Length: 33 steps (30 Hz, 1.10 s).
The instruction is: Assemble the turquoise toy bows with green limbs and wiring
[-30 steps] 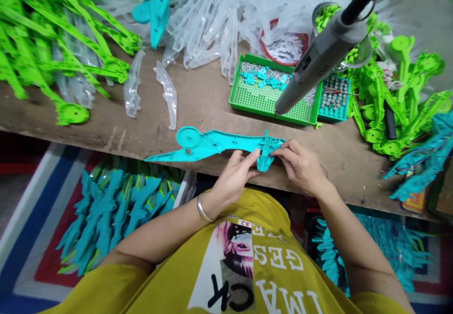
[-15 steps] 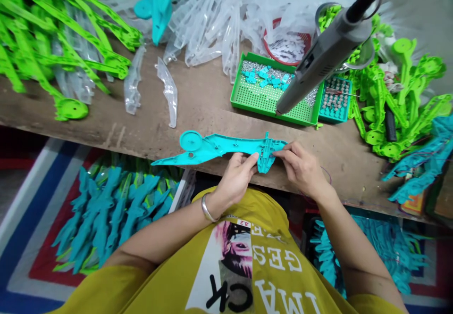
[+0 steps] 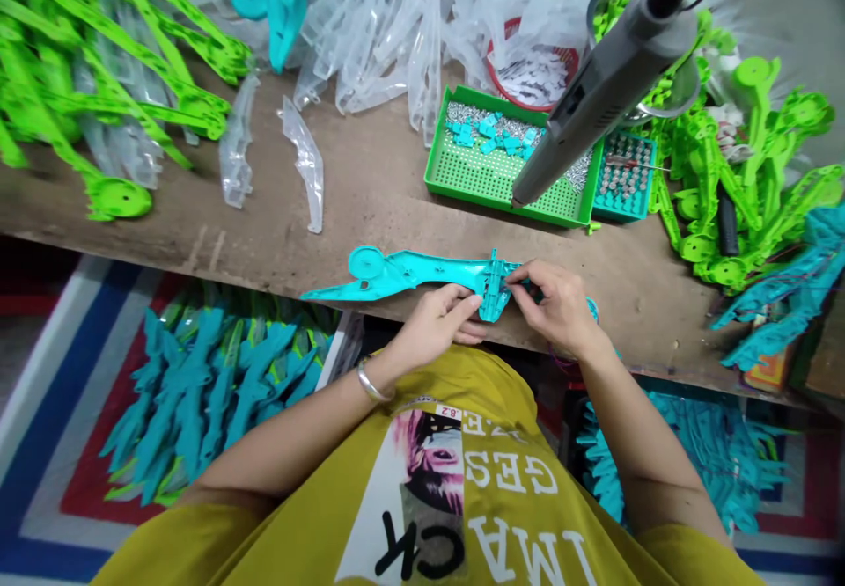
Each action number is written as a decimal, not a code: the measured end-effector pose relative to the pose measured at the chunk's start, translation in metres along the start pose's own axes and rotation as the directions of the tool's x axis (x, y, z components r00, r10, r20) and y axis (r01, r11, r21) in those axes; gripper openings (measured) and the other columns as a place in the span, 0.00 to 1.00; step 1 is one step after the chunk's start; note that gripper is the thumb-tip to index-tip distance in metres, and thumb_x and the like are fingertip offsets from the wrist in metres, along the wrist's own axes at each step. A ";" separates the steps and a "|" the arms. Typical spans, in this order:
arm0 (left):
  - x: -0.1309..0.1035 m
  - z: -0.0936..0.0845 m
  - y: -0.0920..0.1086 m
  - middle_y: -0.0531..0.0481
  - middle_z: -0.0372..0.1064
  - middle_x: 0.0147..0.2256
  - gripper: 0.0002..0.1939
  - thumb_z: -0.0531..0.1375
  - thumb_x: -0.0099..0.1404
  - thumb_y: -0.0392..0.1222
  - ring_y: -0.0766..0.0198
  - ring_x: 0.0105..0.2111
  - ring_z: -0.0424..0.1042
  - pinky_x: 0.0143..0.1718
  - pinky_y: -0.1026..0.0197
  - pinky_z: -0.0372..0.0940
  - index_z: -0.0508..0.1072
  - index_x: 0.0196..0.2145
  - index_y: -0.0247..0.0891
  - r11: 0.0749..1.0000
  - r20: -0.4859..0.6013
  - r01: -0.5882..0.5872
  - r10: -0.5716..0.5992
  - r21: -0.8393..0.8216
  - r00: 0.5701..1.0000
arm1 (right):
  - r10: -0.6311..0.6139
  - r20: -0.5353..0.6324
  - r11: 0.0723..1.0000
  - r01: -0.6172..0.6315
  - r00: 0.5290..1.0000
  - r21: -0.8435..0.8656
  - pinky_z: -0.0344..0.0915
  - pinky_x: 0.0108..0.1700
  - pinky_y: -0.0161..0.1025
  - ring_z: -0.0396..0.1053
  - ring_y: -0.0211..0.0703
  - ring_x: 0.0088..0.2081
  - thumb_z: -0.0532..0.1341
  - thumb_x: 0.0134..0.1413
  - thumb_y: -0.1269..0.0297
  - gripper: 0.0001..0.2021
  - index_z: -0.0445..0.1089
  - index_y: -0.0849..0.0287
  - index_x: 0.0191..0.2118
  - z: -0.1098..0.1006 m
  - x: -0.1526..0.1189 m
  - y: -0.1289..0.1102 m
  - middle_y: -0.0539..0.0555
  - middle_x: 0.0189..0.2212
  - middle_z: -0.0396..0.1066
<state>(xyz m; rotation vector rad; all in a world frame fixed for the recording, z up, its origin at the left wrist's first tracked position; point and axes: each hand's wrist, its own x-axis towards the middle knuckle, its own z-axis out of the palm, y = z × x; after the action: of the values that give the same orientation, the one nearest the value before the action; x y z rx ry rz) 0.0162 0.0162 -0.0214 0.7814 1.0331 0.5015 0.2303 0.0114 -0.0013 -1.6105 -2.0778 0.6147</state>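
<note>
A turquoise plastic toy sword half [image 3: 422, 269] lies along the bench's front edge, its hollow, ribbed inside facing up. My left hand [image 3: 441, 315] is closed on it just left of the crosspiece, thumb on top and fingers partly beneath. At the right of the crosspiece, my right hand [image 3: 551, 303] has thumb and fingertips pinched together against the shell; what sits between them is too small to make out. That hand covers much of the handle, and a turquoise bit shows beyond it. Thin purple wire [image 3: 563, 361] hangs below the right wrist.
A green tray [image 3: 475, 179] holds screws and small turquoise parts. Beside it stands a turquoise box [image 3: 624, 203] of small round pieces. A grey electric screwdriver [image 3: 574, 102] hangs over the tray. Green shells [image 3: 125, 199] and clear blades [image 3: 307, 168] lie around; turquoise shells [image 3: 191, 375] fill a bin below.
The toy sword half has shifted slightly right relative to the bench and turned a little. My right fingers have curled further over the handle; a turquoise bit now shows right of that hand.
</note>
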 end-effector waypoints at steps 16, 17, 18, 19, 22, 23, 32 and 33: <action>0.016 0.015 0.059 0.39 0.77 0.34 0.10 0.57 0.66 0.34 0.46 0.39 0.77 0.37 0.51 0.66 0.80 0.33 0.36 -0.196 0.320 -0.277 0.238 0.941 0.917 | -0.070 -0.016 0.996 0.071 0.997 0.063 0.70 0.44 0.42 0.76 0.46 0.38 0.59 0.59 0.72 0.06 0.74 0.58 0.37 0.014 -0.006 0.012 0.55 0.34 0.79; 0.016 0.018 0.061 0.38 0.77 0.34 0.11 0.57 0.66 0.33 0.46 0.38 0.78 0.35 0.52 0.65 0.80 0.34 0.35 -0.206 0.297 -0.253 0.219 0.945 0.930 | -0.076 -0.023 0.995 0.077 0.997 0.064 0.70 0.44 0.43 0.76 0.47 0.38 0.59 0.59 0.72 0.06 0.74 0.58 0.37 0.014 -0.006 0.012 0.55 0.34 0.79; 0.016 0.021 0.063 0.37 0.78 0.34 0.11 0.57 0.65 0.32 0.46 0.38 0.78 0.34 0.53 0.65 0.81 0.35 0.34 -0.209 0.272 -0.230 0.206 0.950 0.940 | -0.080 -0.029 0.995 0.082 0.996 0.064 0.70 0.44 0.43 0.76 0.47 0.38 0.59 0.59 0.72 0.06 0.73 0.57 0.36 0.015 -0.006 0.012 0.55 0.33 0.79; 0.016 0.023 0.064 0.36 0.78 0.35 0.12 0.56 0.65 0.32 0.46 0.38 0.78 0.33 0.53 0.65 0.81 0.35 0.33 -0.208 0.248 -0.207 0.198 0.956 0.948 | -0.081 -0.033 0.994 0.083 0.996 0.066 0.70 0.44 0.43 0.76 0.47 0.38 0.59 0.59 0.72 0.06 0.73 0.57 0.36 0.016 -0.006 0.013 0.55 0.33 0.79; 0.016 0.028 0.066 0.36 0.78 0.36 0.13 0.56 0.64 0.31 0.47 0.38 0.79 0.33 0.55 0.66 0.81 0.36 0.33 -0.189 0.201 -0.166 0.189 0.968 0.961 | -0.074 -0.038 0.994 0.076 0.997 0.073 0.69 0.43 0.43 0.76 0.48 0.37 0.59 0.58 0.72 0.06 0.73 0.56 0.35 0.017 -0.006 0.013 0.54 0.32 0.78; 0.016 0.029 0.066 0.36 0.79 0.36 0.13 0.56 0.64 0.31 0.47 0.39 0.79 0.34 0.55 0.66 0.81 0.37 0.33 -0.185 0.193 -0.157 0.191 0.970 0.962 | -0.072 -0.041 0.994 0.075 0.997 0.076 0.69 0.43 0.43 0.76 0.48 0.37 0.59 0.58 0.72 0.06 0.73 0.56 0.35 0.017 -0.006 0.013 0.54 0.32 0.78; 0.026 0.021 0.065 0.36 0.79 0.37 0.10 0.57 0.64 0.31 0.49 0.39 0.79 0.38 0.54 0.67 0.80 0.35 0.32 -0.123 0.225 -0.203 0.207 0.971 0.952 | -0.057 0.011 0.994 0.056 0.998 0.098 0.69 0.44 0.42 0.76 0.48 0.38 0.59 0.60 0.70 0.06 0.74 0.56 0.37 0.012 -0.003 0.011 0.54 0.34 0.79; 0.027 0.019 0.067 0.37 0.80 0.36 0.09 0.58 0.64 0.32 0.49 0.38 0.79 0.38 0.54 0.67 0.80 0.35 0.33 -0.087 0.223 -0.210 0.196 0.974 0.955 | -0.047 0.028 0.994 0.044 0.998 0.099 0.68 0.44 0.42 0.77 0.48 0.38 0.60 0.60 0.71 0.06 0.75 0.56 0.37 0.010 -0.002 0.010 0.54 0.34 0.80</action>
<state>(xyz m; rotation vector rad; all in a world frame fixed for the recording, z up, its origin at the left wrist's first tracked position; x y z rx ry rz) 0.0439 0.0710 0.0208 2.3985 1.1865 -0.2031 0.2324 0.0106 -0.0152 -1.5037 -2.0661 0.7188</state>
